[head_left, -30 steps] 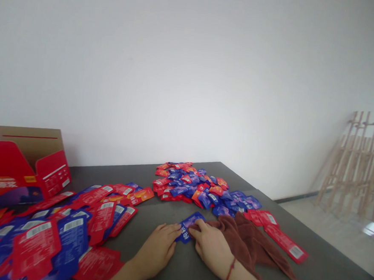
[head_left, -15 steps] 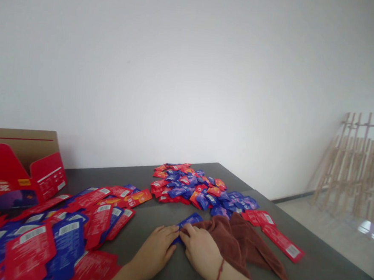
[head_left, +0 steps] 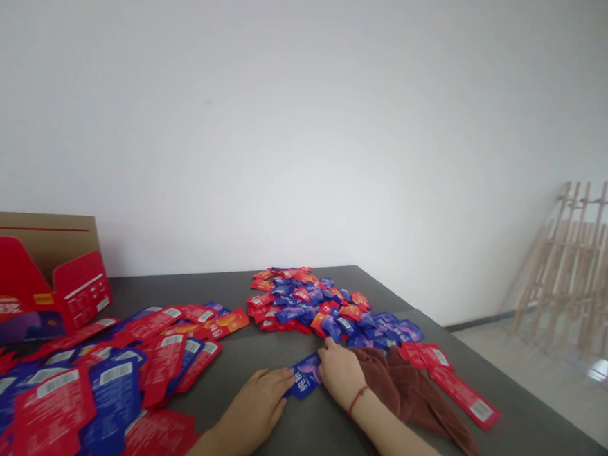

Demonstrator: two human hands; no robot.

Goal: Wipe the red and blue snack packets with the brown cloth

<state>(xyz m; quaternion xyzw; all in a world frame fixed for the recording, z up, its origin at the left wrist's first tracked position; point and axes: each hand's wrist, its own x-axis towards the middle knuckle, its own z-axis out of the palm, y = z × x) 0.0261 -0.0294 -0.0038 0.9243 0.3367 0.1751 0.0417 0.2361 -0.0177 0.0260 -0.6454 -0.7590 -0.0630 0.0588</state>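
Note:
A blue sachet (head_left: 305, 377) with white lettering and a purple patch lies flat on the dark table between my hands. My left hand (head_left: 260, 404) rests with its fingers stretched out, their tips on the sachet's near left end. At its right end is my right hand (head_left: 343, 375), fingers curled and bunched with a brown cloth (head_left: 412, 395). The cloth spreads out rumpled to the right of that hand and partly beneath the wrist. Exactly how the fingers grip it is hidden. A red cord circles my right wrist.
Small red, blue and orange sachets (head_left: 306, 304) form a heap at the back. Larger red and blue packets (head_left: 116, 381) cover the left side, below an open red carton (head_left: 84, 289). Red packets (head_left: 464, 395) lie right of the cloth. Wooden racks (head_left: 587, 269) lean against the wall.
My right hand has slid right and away along the sachet, the cloth shifting with it, uncovering the sachet's printed face. My left hand has barely moved.

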